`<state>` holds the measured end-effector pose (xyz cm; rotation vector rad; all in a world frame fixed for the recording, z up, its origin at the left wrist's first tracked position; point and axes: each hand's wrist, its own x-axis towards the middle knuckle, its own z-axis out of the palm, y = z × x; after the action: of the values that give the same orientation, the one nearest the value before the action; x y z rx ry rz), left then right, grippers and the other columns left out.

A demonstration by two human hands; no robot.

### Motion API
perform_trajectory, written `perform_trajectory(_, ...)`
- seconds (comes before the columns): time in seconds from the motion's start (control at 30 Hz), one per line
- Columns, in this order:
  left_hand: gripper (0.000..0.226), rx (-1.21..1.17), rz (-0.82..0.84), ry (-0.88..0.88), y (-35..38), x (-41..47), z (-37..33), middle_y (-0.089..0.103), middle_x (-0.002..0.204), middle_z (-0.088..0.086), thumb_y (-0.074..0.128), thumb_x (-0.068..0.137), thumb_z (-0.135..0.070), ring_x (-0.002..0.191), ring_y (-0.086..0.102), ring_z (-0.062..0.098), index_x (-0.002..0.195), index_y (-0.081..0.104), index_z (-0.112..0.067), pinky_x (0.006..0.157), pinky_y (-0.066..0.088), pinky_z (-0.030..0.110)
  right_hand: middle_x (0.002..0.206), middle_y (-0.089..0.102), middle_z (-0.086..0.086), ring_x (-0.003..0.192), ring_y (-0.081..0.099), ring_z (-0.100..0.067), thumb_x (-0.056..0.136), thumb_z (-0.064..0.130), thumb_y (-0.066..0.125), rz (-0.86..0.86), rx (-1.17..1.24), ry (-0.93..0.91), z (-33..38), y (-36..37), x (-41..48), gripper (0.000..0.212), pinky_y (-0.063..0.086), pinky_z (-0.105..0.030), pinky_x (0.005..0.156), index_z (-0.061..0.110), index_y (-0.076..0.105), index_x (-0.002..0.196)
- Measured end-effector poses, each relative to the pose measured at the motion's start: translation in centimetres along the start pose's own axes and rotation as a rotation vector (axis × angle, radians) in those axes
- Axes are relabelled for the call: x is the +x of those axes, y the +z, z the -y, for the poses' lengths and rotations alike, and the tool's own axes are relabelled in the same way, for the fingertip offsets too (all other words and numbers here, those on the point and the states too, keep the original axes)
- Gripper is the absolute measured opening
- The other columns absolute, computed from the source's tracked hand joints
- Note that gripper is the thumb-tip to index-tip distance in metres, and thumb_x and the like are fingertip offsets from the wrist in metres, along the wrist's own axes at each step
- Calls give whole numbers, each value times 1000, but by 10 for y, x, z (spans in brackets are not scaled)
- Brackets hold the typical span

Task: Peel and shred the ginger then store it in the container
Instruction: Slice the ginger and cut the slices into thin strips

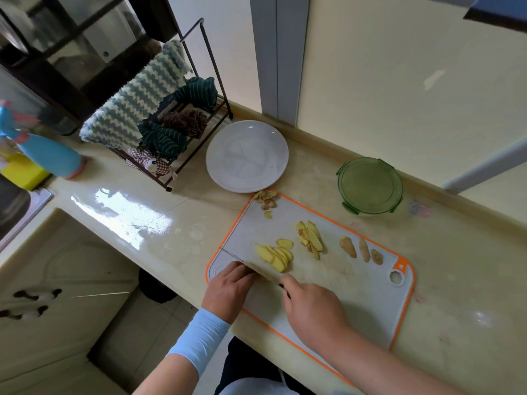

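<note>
Ginger slices (275, 258) on board (356, 297), plate (246, 156), container (370, 185) behind; right hand (313, 309) grips knife (231, 255), left hand (228, 286) unclear.

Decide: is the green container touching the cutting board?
Apart. The head view shows a strip of bare counter between the container and the board.

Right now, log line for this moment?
step: cutting | left hand on knife | right hand grips knife | ginger slices on cutting board | container lidded
</note>
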<state>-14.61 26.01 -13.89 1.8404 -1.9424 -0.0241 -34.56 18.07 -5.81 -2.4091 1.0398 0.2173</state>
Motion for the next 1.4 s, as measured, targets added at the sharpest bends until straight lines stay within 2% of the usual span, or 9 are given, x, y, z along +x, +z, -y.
perform_trajectory(0.07,21,3,-9,2,0,0,0,70,95,1,60,85,-3,88,59,19,89,77,-14,73,56,31,67,57,2,59,54,-24,101,29,41,-2,-58,13,2,-2,-3,16,15,-32,43,24,51,113)
perform_trajectory(0.13,19,-1,-24,-3,1,0,0,70,93,1,65,81,1,88,58,18,87,77,-13,72,56,30,66,51,3,56,47,-25,101,27,41,8,-77,34,4,-5,-6,16,9,-31,43,22,49,114)
perform_trajectory(0.23,20,-7,-39,-21,2,0,-1,70,90,2,72,75,3,90,58,19,87,77,-12,77,53,27,77,58,1,64,49,-27,103,26,33,62,-54,49,5,-8,-7,17,12,-32,44,23,40,118)
perform_trajectory(0.33,19,-18,-34,-16,1,0,-2,70,91,2,66,81,0,94,58,18,90,77,-12,82,51,25,81,61,0,66,50,-26,103,26,33,66,-61,67,3,-10,-6,18,12,-32,45,23,39,119)
perform_trajectory(0.6,21,-64,-23,-36,-2,2,-2,70,92,2,73,75,2,97,58,16,90,77,-12,89,46,20,67,43,2,56,39,-24,101,21,35,125,-15,96,1,-19,-2,10,14,-32,44,22,41,109)
perform_trajectory(0.67,20,-71,-13,-46,-2,2,-1,70,93,1,72,77,1,98,58,16,90,77,-12,92,45,19,63,37,3,50,32,-17,101,20,35,139,5,97,1,-21,-1,3,15,-32,44,22,37,101)
perform_trajectory(0.73,18,-70,-4,-52,-1,2,-1,70,93,1,68,80,-1,98,57,16,91,77,-12,93,44,18,62,35,4,49,29,-13,100,18,36,154,15,108,2,-22,1,9,16,-31,44,23,31,95)
perform_trajectory(1.0,16,-119,16,-80,-1,3,0,70,96,-1,68,83,-4,97,59,16,92,77,-14,89,48,20,66,45,2,59,45,-24,98,17,39,175,82,134,2,-18,12,14,22,-31,43,24,33,87)
perform_trajectory(1.4,20,-144,12,-96,-2,4,0,69,96,-2,73,80,-1,96,61,15,94,76,-16,89,47,18,69,44,2,65,46,-26,100,21,36,170,109,104,7,-18,19,11,24,-33,45,22,36,89)
